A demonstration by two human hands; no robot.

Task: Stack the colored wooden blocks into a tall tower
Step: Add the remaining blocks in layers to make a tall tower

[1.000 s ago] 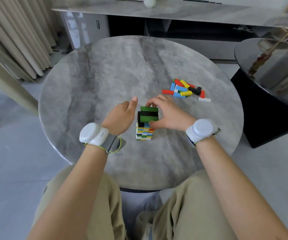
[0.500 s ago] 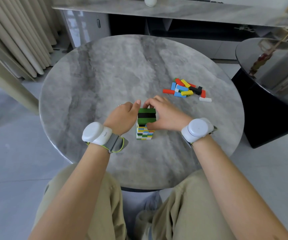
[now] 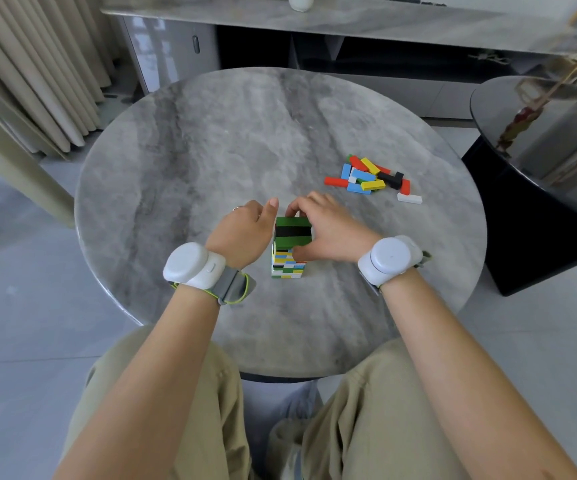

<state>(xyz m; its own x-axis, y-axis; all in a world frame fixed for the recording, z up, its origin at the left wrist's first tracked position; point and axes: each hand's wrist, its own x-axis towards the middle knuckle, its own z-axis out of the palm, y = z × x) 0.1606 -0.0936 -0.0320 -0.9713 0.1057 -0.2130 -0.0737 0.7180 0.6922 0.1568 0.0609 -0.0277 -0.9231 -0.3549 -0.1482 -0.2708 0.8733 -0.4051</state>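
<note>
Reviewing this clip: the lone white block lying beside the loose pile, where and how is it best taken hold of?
Probably pinch the white block across its two long sides, mid-length, coming down from above. It lies flat on the table, so only top and edges are exposed; a red block sits close at its far side.
</note>
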